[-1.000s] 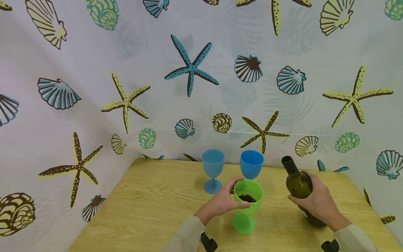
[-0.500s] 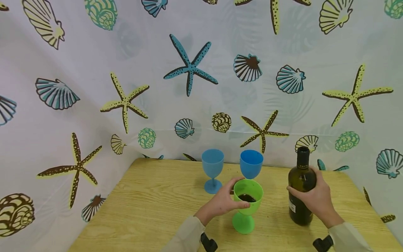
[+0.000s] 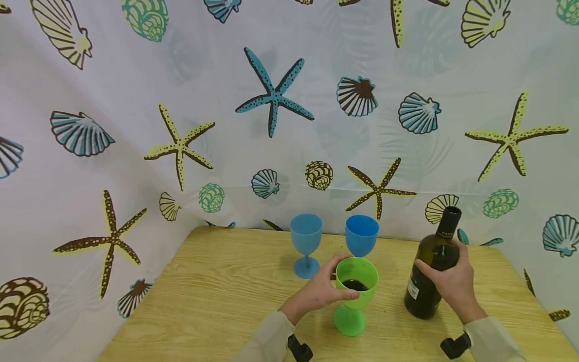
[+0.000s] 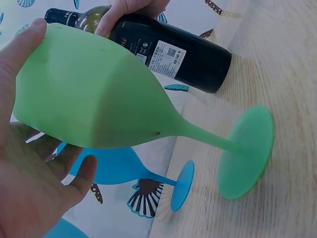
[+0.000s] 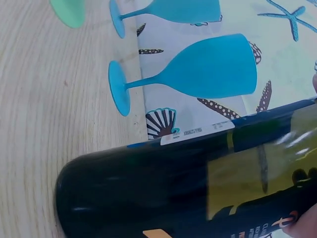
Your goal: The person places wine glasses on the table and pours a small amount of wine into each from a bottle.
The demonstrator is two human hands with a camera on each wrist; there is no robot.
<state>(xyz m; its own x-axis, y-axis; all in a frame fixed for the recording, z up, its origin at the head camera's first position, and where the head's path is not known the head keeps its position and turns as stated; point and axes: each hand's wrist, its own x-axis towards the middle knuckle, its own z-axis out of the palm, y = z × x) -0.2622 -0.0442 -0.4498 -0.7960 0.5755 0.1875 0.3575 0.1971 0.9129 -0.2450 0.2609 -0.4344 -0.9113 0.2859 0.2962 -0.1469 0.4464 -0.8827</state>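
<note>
with the left hand (image 3: 316,291), clasps the bowl of a green goblet (image 3: 363,302), with thumb across the near side and fingers curled behind. stands upright there, with foot on the wooden tabletop (image 3: 226,281) below that hand. shows dark liquid (image 3: 355,285) inside the bowl, between left thumb and fingers. with the right hand (image 3: 454,284), grips a dark wine bottle (image 3: 427,289) round its upper body, with thumb on the near face. tilts in that grip, leaning its neck away from the left hand; bears a white label (image 3: 413,289) below the right thumb. cannot tell about contact between bottle base and tabletop. just beyond the left hand, includes a light blue goblet (image 3: 306,235), upright; beyond that hand's fingertips, partly behind the green goblet, a deeper blue goblet (image 3: 361,240). past both hands, ends in a white cloth (image 3: 312,146) printed with starfish and shells.
</note>
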